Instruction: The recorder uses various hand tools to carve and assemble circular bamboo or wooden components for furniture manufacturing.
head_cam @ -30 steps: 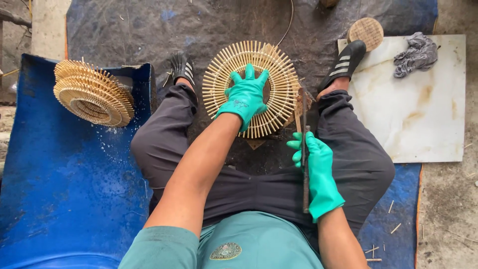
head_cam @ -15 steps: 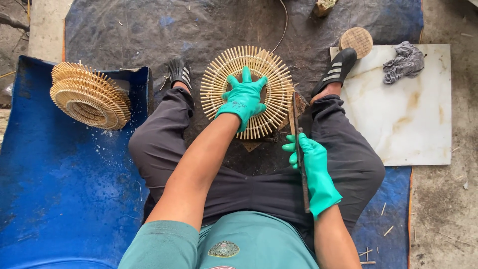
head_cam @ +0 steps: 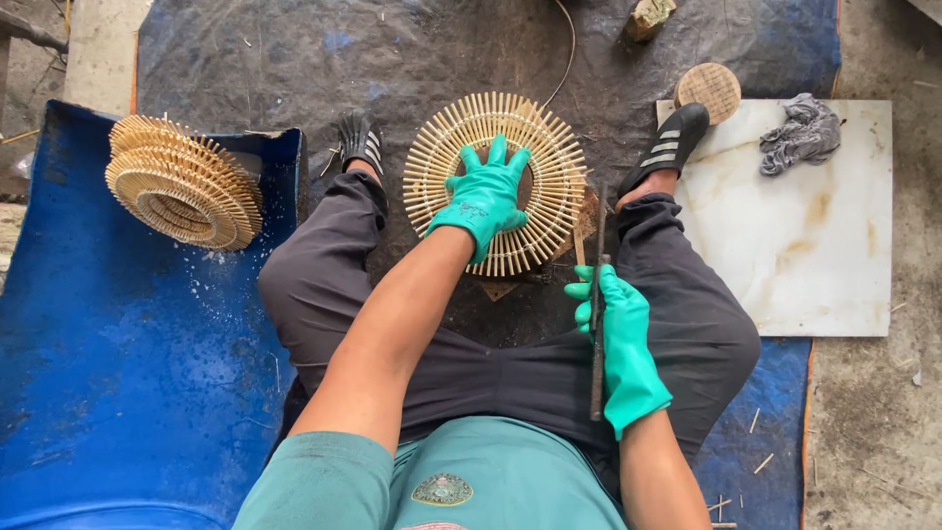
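A round bamboo disc [head_cam: 549,157] with radiating sticks lies on the ground between my feet. My left hand [head_cam: 483,196], in a green glove, presses flat on its middle with fingers spread. My right hand [head_cam: 618,339], also gloved, grips a long dark metal blade [head_cam: 597,294] that points up toward the disc's right edge. A small wooden block [head_cam: 587,211] sits under that edge.
A stack of finished bamboo discs [head_cam: 182,186] rests on a blue tarp [head_cam: 118,373] at left. A white marble slab [head_cam: 814,245] at right carries a grey rag [head_cam: 800,132]. A small round woven piece [head_cam: 708,90] lies beside my right shoe.
The view has shifted slightly. My right hand with the blade has stayed beside the disc; my left hand keeps pressing on the disc.
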